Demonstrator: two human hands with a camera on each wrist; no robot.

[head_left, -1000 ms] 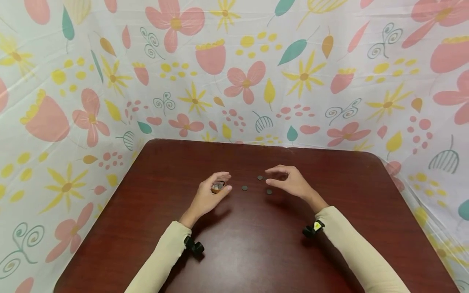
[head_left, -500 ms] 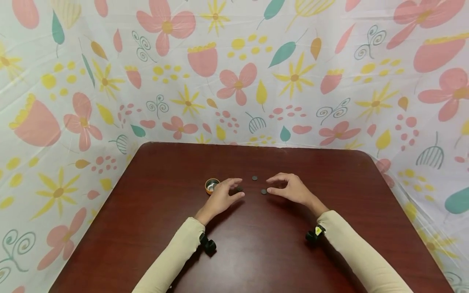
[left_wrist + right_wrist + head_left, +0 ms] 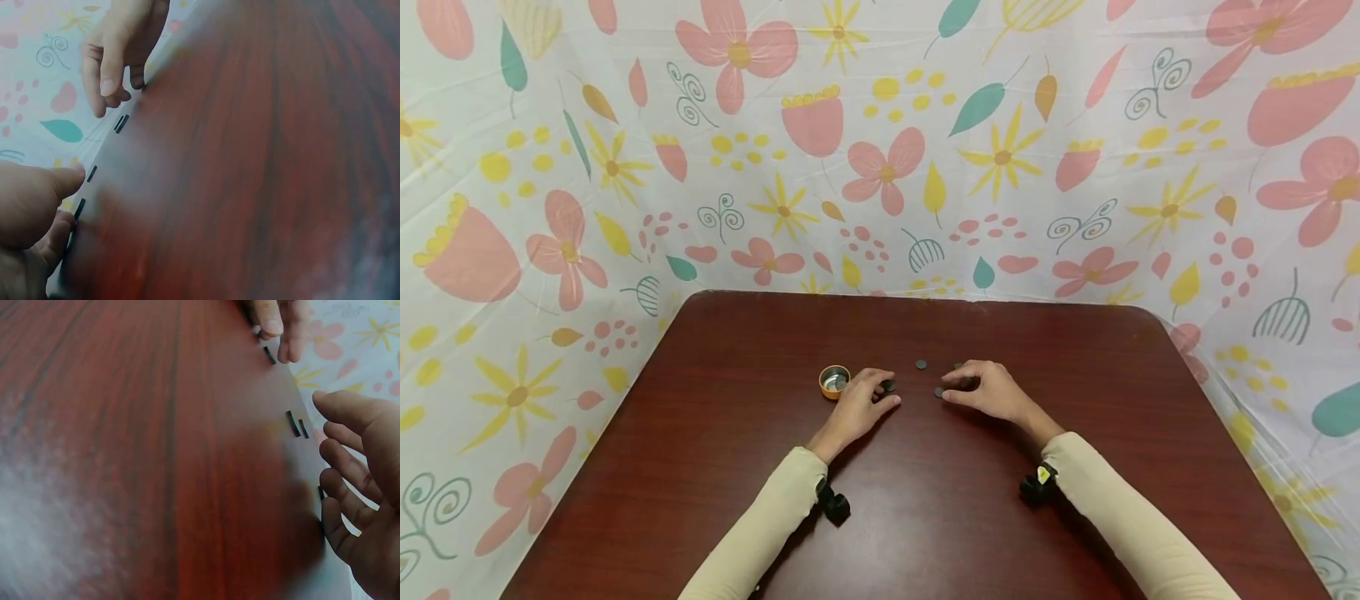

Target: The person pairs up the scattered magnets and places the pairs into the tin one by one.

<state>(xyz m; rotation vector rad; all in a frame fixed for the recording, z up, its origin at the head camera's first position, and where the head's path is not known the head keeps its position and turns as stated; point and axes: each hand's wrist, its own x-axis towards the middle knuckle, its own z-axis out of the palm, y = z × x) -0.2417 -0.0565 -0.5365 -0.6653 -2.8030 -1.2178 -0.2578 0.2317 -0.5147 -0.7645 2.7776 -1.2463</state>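
Small dark flat discs lie on the table. My left hand [image 3: 853, 408] is low beside one dark disc [image 3: 888, 386], its thumb held apart from the curved fingers. In the left wrist view a disc [image 3: 80, 208] shows close by the left fingertips. My right hand [image 3: 992, 392] hovers with thumb and fingers parted; its thumb tip is right at another disc [image 3: 938, 392]. Farther back, between the hands, lies a disc [image 3: 921, 364]. The right wrist view shows a dark disc [image 3: 321, 492] partly behind the right fingers. A small round tin [image 3: 833, 382], orange outside and silvery inside, stands open-topped behind the left hand.
The dark reddish wooden table [image 3: 895, 492] has rounded far corners. A white cloth [image 3: 880, 167] printed with flowers hangs along its back and sides. Each wrist wears a small black camera [image 3: 835, 506] over a cream sleeve.
The left hand has moved right from the tin to the nearest disc, uncovering the tin. The right hand has shifted slightly and lowered near its disc. The head view has also shifted a little.
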